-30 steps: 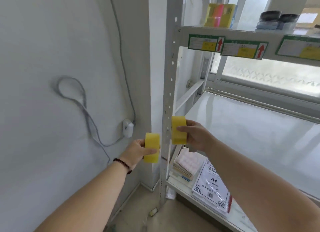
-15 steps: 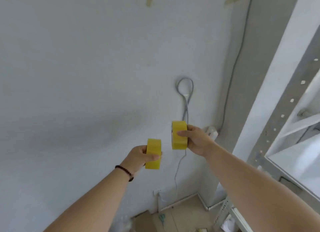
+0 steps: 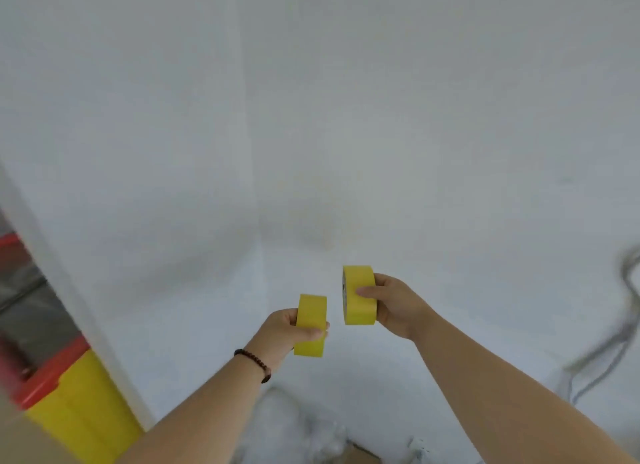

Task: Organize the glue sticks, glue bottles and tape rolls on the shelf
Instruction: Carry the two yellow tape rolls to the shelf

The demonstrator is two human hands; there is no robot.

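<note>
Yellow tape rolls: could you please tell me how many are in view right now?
2. One yellow tape roll is gripped in the left hand, the other in the right hand. The shelf is out of view, so more may exist.

Two tape rolls held out in front of a wall corner, side by side and near each other but apart. Left tape roll in the left hand, lower and nearer; right tape roll in the right hand, slightly higher. Bracelet on the left wrist. Cable against the wall at far right. Stacked boxes at lower left, behind a slanting wall edge. Floor below, between the forearms.
</note>
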